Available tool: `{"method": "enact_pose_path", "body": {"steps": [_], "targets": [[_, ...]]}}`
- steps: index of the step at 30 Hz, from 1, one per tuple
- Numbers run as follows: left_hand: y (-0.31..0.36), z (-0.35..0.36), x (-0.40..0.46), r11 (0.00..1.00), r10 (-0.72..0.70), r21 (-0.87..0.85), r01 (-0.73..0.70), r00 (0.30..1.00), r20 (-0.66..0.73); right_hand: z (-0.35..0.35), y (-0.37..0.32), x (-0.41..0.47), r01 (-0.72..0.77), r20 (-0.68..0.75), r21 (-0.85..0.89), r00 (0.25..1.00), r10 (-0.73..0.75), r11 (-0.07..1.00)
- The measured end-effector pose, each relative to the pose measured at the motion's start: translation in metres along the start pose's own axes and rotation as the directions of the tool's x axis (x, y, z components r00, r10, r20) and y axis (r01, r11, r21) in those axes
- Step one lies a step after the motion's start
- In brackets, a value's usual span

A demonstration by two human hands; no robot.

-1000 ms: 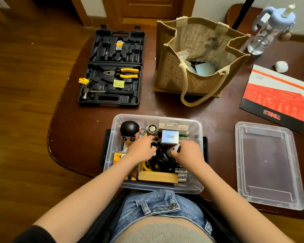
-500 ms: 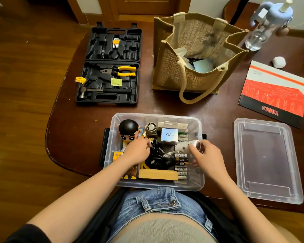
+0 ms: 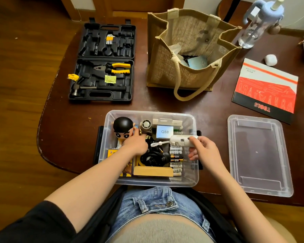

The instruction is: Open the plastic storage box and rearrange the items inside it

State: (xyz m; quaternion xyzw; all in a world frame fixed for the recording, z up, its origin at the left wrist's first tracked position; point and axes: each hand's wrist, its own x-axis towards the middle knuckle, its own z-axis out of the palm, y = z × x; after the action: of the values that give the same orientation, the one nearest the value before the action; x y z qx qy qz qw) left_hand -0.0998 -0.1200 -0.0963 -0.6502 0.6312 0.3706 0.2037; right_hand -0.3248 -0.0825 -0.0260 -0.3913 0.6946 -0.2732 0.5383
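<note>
Sorting the clear box (image 3: 191,179) at the lower middle, lid (image 3: 260,155) off at right | right hand (image 3: 204,149) pinches a small white gadget (image 3: 182,141), likely light and smooth, best held mid-body | left hand (image 3: 136,143) among black cables (image 3: 154,157), grip unclear, fingertips hidden.

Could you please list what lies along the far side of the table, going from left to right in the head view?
Open black tool case → jute tote bag → clear water bottle with blue lid → small white round object.
</note>
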Motion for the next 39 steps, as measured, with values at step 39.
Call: {"method": "enact_pose_path", "body": {"steps": [39], "targets": [[0.017,0.009,-0.01,0.998,0.028,-0.045,-0.041,0.969,-0.247,-0.003,0.014,0.001,0.009,0.045,-0.073,0.999,-0.006,0.997]]}}
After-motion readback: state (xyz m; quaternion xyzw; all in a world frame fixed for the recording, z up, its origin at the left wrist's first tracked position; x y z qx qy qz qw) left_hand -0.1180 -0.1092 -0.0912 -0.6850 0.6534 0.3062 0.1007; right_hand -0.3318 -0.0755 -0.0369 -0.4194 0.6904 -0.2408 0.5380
